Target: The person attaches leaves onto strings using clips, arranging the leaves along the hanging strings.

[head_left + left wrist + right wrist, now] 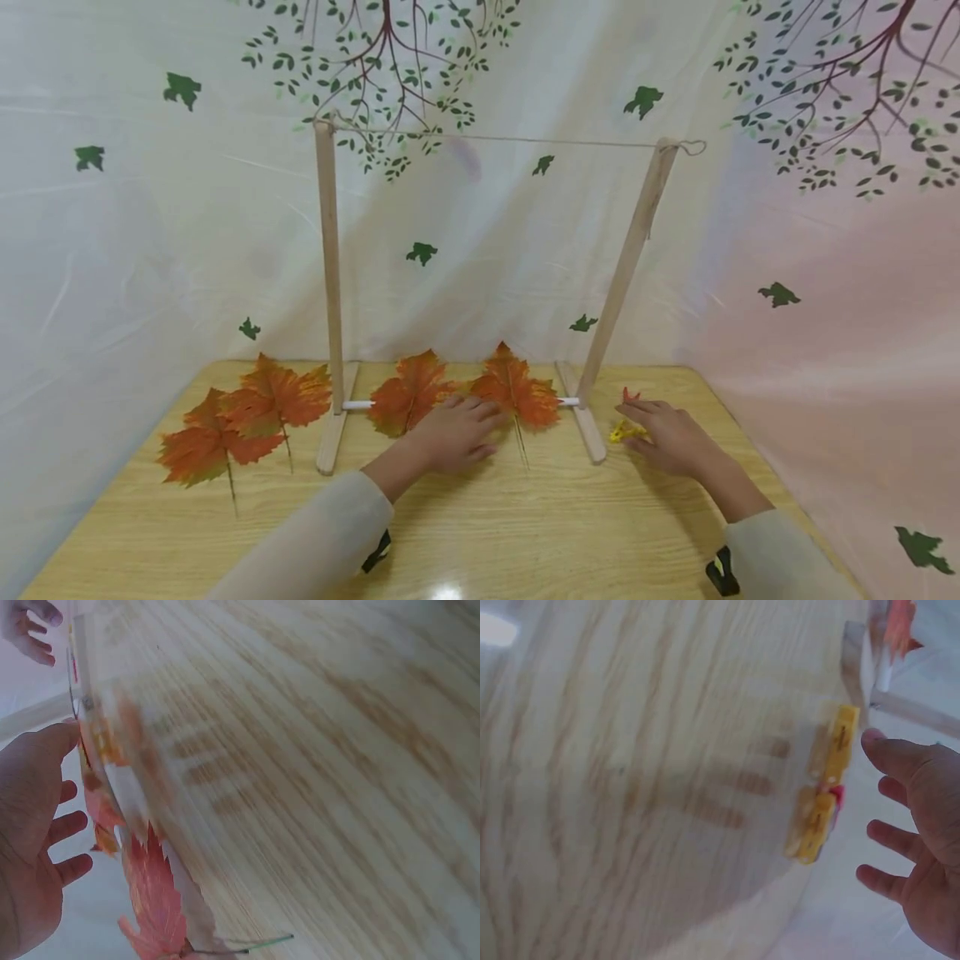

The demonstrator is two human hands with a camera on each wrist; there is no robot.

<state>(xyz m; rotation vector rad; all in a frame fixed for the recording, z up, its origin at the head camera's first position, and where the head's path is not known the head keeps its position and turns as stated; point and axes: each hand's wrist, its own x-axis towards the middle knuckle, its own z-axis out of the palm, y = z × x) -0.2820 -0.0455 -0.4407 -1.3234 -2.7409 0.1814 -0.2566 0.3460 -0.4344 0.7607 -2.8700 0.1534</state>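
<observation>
My left hand [459, 432] is held over the table between two orange-red maple leaves, its fingers overlapping the lower edge of the middle leaf [411, 385] in the head view. On its right side lies another such leaf [513, 387] with a thin stem. In the left wrist view the fingers [71, 825] are loosely spread and hold nothing. My right hand [671, 437] hovers beside small yellow clips [626, 432] and a red one [632, 395]. The right wrist view shows its fingers [892, 836] apart from the yellow clips [840, 746], holding nothing.
Two wooden posts, left [330, 267] and right [628, 271], stand on flat feet, joined low by a white rod [357, 405]. A string [510, 139] runs between their tops. Two more leaves [213, 442] overlap at the table's left. Behind hangs a leaf-patterned cloth [487, 217].
</observation>
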